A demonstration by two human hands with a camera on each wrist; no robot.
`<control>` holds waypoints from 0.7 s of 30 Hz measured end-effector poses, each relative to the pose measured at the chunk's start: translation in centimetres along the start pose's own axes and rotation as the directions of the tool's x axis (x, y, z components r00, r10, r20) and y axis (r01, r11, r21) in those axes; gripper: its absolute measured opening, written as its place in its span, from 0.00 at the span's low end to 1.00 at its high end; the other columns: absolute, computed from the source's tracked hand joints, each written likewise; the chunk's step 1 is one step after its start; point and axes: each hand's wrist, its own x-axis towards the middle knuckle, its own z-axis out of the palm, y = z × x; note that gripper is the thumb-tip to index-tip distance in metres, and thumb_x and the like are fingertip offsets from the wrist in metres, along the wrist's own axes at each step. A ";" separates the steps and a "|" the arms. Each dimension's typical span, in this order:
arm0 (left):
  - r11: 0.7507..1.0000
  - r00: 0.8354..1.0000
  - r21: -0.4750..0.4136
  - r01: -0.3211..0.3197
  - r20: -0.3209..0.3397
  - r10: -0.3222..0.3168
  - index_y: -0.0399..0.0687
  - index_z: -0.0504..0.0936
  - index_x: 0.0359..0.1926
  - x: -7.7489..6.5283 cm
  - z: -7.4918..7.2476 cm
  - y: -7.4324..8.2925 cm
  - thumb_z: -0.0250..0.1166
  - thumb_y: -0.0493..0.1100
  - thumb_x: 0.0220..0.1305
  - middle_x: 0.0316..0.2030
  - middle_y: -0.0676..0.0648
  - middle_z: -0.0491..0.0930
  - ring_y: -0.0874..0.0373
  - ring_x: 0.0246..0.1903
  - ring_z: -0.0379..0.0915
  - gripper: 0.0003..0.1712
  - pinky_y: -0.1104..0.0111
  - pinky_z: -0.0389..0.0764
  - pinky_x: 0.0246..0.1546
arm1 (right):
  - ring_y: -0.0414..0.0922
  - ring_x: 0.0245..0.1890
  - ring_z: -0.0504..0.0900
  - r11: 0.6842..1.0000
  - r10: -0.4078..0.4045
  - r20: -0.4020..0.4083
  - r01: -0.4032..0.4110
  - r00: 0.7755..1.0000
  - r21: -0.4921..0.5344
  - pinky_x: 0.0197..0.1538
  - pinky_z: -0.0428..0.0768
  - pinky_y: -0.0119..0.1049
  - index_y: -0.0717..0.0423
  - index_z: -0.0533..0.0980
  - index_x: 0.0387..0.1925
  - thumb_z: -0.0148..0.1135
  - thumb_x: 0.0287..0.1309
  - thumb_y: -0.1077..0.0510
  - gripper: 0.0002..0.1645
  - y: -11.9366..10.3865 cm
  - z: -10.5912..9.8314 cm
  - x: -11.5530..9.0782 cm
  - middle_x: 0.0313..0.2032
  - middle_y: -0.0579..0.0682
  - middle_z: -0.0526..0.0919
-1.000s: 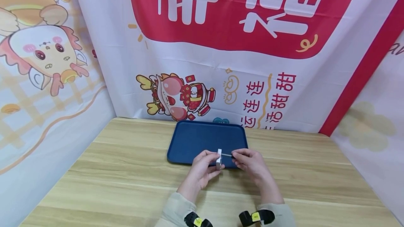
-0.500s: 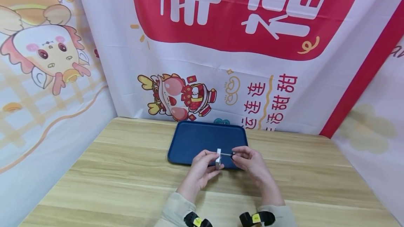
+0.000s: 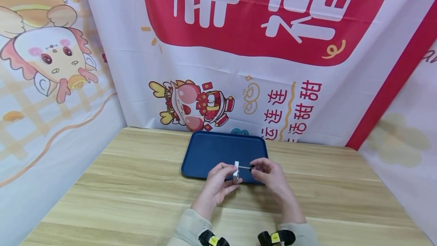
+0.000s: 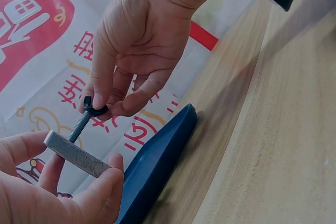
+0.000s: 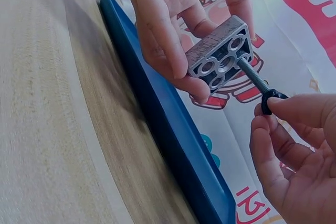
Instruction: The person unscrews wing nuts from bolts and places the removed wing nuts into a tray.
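My left hand point(image 3: 218, 185) pinches a small silver metal block point(image 3: 236, 172) by its edges, above the near edge of the blue tray. In the right wrist view, the block point(image 5: 223, 59) shows several round holes in its face. A wing screw point(image 4: 80, 125) with a black winged head has its threaded tip in a hole near one corner; how deep it sits I cannot tell. Thumb and fingers of my right hand point(image 3: 271, 175) pinch the black head point(image 5: 270, 100). Much of the thread shows between block and head.
The blue tray point(image 3: 225, 151) lies on the wood-grain table point(image 3: 143, 185) near its back edge. Behind it hangs a white and red printed cloth point(image 3: 239, 71), with more printed cloth on both sides. A black strap camera sits on each wrist.
My right thumb and fingers have shifted slightly about the wing screw's black head, which has turned. The block and my left hand have stayed almost still; the head view has moved a little.
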 end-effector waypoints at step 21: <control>1.000 1.000 0.003 -0.004 -0.002 0.004 0.51 0.75 0.37 -0.1 0.2 -0.1 0.64 0.45 0.68 0.50 0.42 0.79 0.45 0.46 0.84 0.06 0.44 0.73 0.61 | 0.42 0.39 0.82 0.982 0.063 -0.021 -0.058 0.998 0.180 0.47 0.82 0.30 0.67 0.75 0.45 0.50 0.69 0.69 0.09 -0.1 0.3 0.1 0.40 0.51 0.80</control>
